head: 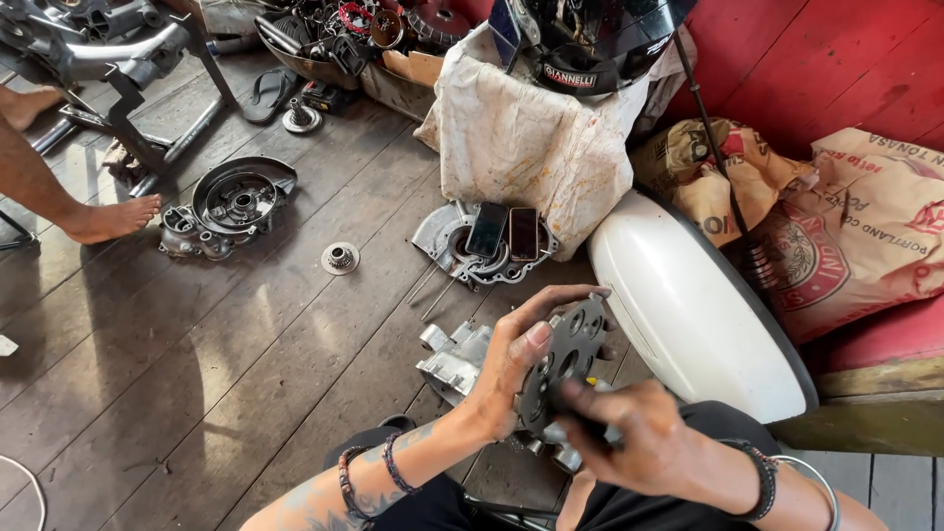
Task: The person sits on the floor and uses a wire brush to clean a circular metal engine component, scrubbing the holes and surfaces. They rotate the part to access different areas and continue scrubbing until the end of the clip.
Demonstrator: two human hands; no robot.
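2 phones (504,233) on engine cover (440,234)

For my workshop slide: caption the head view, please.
Both hands, left hand and right hand, grip a round perforated metal plate above a wooden floor.

Two phones (504,233) lie side by side on a grey engine cover (442,239) on the wooden floor (197,383). A white fairing panel (688,305) leans beside paper cement sacks (865,226). Another person's bare foot (110,218) rests near a round clutch cover (236,202).
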